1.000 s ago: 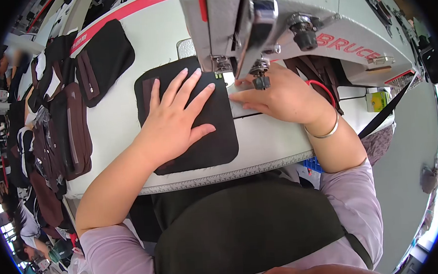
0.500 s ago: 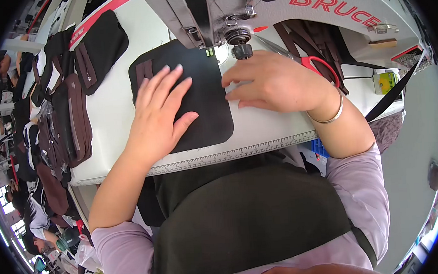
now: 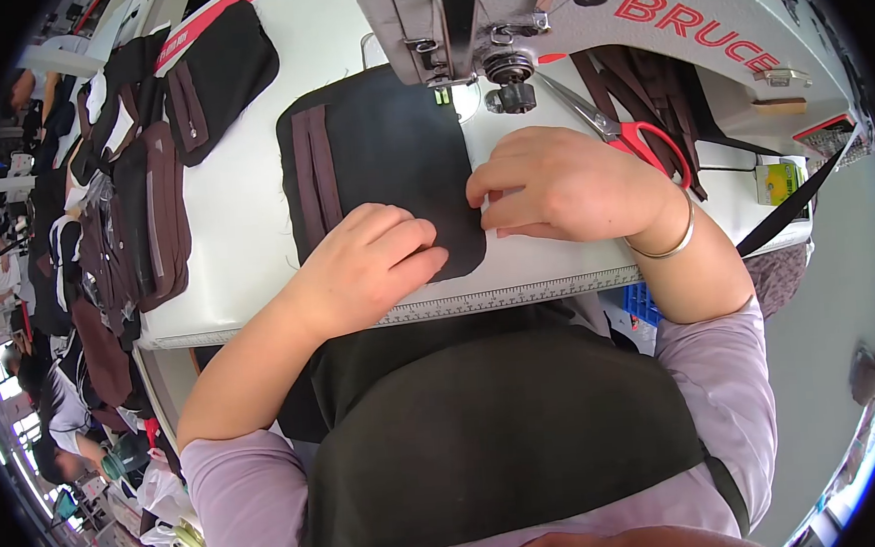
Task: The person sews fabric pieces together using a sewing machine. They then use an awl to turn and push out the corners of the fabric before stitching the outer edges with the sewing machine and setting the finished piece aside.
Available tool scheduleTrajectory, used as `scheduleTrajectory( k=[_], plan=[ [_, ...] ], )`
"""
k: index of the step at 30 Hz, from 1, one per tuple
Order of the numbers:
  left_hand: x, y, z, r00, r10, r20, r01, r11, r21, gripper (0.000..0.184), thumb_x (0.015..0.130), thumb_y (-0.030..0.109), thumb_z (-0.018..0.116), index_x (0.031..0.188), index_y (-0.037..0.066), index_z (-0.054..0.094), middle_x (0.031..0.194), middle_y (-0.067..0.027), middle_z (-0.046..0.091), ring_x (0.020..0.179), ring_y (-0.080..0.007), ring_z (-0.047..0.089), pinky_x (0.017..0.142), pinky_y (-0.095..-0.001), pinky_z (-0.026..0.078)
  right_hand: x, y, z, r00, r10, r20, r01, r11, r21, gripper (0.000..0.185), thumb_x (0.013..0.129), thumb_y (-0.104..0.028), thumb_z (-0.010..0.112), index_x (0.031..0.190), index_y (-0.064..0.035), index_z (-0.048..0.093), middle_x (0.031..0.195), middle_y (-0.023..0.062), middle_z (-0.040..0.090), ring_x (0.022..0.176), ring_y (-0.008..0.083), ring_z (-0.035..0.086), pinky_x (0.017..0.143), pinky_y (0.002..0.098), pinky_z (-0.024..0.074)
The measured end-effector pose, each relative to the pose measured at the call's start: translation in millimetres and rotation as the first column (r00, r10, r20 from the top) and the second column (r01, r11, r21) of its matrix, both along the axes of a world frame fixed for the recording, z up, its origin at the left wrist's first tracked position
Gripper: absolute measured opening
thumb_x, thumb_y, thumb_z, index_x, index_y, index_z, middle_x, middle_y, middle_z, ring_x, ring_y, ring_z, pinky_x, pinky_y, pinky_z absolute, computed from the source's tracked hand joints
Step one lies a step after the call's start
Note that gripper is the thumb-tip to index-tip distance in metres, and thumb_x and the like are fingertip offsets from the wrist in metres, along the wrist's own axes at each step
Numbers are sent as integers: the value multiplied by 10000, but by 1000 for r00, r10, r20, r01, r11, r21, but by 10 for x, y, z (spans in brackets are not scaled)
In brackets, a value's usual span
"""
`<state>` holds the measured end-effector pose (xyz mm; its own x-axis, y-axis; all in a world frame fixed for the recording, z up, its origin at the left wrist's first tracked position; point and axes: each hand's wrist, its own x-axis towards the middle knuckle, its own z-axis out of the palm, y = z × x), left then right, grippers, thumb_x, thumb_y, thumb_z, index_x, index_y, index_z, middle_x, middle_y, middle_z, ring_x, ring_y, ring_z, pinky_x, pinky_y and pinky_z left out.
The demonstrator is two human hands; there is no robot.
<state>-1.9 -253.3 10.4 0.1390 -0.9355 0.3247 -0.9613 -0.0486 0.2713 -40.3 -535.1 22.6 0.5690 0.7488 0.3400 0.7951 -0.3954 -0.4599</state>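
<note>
Left hand (image 3: 369, 266), right hand (image 3: 564, 185) curled at black cloth (image 3: 395, 151)
Near edge and right edge, respectively; cannot tell either grip's hold.

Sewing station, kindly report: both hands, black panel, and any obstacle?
Left hand, fingers curled, at near edge of black panel; right hand at its right edge. Panel partly under sewing head. Scissors clear of panel.

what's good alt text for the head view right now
A bare left hand is at the near edge of a black fabric panel with brown strips, a right hand at its right edge, by a BRUCE sewing machine. Red-handled scissors lie right; dark fabric pieces lie left.
</note>
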Motion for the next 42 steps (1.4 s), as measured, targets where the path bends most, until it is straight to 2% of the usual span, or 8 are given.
scheduleTrajectory(
  k=[6, 11, 15, 17, 24, 29, 32, 42],
  plan=[
    [2, -14, -11, 1000, -3, -7, 3, 1000, 0, 349, 761, 106, 693, 1110, 111, 710, 1152, -56, 608, 1107, -245, 579, 965, -426, 483, -6, 15, -17, 1000, 6, -11, -6, 1000, 1, 225, 689, -84, 815, 900, -91, 736, 1021, 46, 665, 817, 233, 637, 734, 385, 507],
    [28, 5, 30, 996, 6, -85, 5, 992, 126, 492, 746, 51, 716, 1217, 194, 710, 1351, -49, 607, 1292, -276, 539, 1143, -522, 369, -33, 28, 20, 1000, 5, -14, -5, 1000, -2, 277, 683, -80, 815, 952, -114, 760, 1040, 45, 664, 867, 231, 639, 775, 379, 501],
    [168, 119, 52, 991, -47, -122, 68, 982, 175, 507, 764, 53, 706, 1247, 206, 701, 1416, -43, 579, 1353, -270, 501, 1156, -525, 353, -68, 94, 18, 999, -24, 46, 24, 1000, -4, 303, 674, -85, 821, 969, -123, 764, 1056, 46, 663, 895, 242, 635, 803, 383, 498],
    [127, 128, 99, 990, -33, -140, 67, 966, 251, 460, 848, 135, 666, 1300, 222, 660, 1466, -27, 534, 1406, -250, 446, 1177, -550, 318, -66, 66, 26, 1000, -20, -11, 21, 1000, 1, 325, 671, -91, 828, 988, -129, 765, 1070, 53, 659, 901, 253, 630, 811, 384, 497],
    [72, 116, 35, 991, -9, -132, 37, 975, 218, 428, 884, 139, 648, 1306, 207, 653, 1463, -31, 530, 1414, -249, 434, 1171, -578, 309, -58, 68, 66, 999, -37, -30, 36, 999, -34, 329, 683, -99, 830, 1004, -138, 765, 1056, 55, 652, 900, 259, 628, 816, 400, 497],
    [276, 46, 9, 998, -15, -61, 27, 979, 203, 422, 885, 140, 644, 1302, 208, 655, 1462, -35, 528, 1415, -255, 431, 1170, -582, 311, -39, 50, 137, 980, -197, 28, 199, 967, -162, 300, 705, -125, 820, 1000, -155, 778, 1007, 37, 637, 868, 215, 617, 700, 355, 511],
    [411, -4, 11, 997, -5, -76, 20, 982, 188, 431, 887, 112, 628, 1306, 213, 656, 1464, -34, 526, 1416, -258, 428, 1170, -582, 312, 9, 19, 100, 965, -248, 82, 256, 959, -119, 293, 716, -120, 817, 1003, -166, 785, 975, 29, 627, 844, 201, 614, 629, 334, 502],
    [856, -160, -82, 1000, 2, -10, -2, 998, 68, 509, 794, 14, 654, 1265, 205, 684, 1376, -25, 558, 1341, -264, 479, 1168, -527, 347, 214, -47, -20, 917, -369, 155, 380, 924, -48, 351, 724, -74, 821, 1063, -151, 772, 908, 67, 619, 754, 251, 624, 664, 367, 509]
  ],
)
